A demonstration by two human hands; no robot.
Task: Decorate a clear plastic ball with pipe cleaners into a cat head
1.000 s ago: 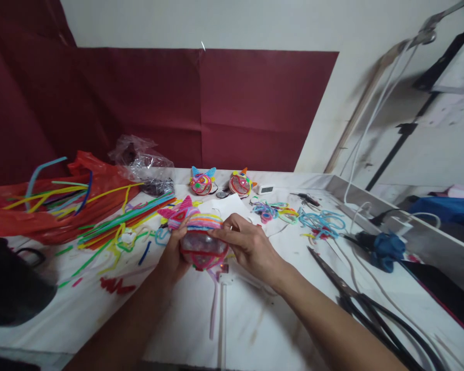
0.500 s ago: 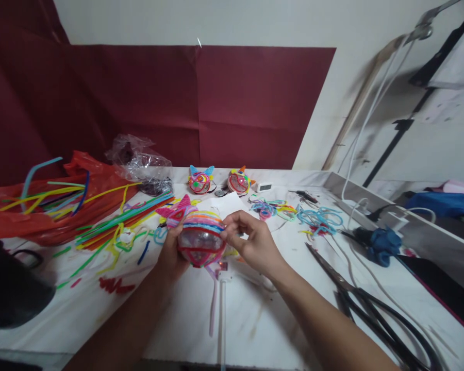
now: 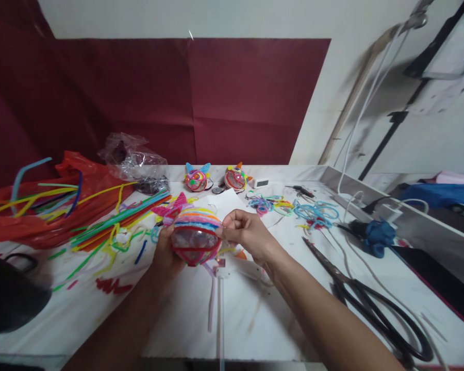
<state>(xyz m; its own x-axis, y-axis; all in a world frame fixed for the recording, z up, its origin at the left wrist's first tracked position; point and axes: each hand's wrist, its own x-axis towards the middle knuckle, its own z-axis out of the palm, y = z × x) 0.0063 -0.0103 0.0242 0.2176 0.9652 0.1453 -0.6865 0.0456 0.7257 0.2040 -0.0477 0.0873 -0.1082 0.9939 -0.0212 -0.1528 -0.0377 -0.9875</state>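
Left fingers (image 3: pixel 172 246) curl around a round, clear ornament banded with rainbow fuzzy strips (image 3: pixel 196 239) above the white bench (image 3: pixel 270 330); right fingers (image 3: pixel 223 229) pinch nearly closed at its edge.

The left hand (image 3: pixel 168 252) holds a round striped craft (image 3: pixel 196 239) with a clear part, and the thumb and finger of the right hand (image 3: pixel 251 236) are at its three o'clock edge. Pink pointed pieces (image 3: pixel 172 207) are at its eleven o'clock side. Seen from this craft, a small ball with blue ears (image 3: pixel 196 179) sits at twelve o'clock and another with an orange horn (image 3: pixel 235 179) at one o'clock. A red plastic bag (image 3: pixel 90 178) lies at ten o'clock, and black-handled scissors (image 3: pixel 350 283) lie on the white surface (image 3: pixel 270 330) at four o'clock
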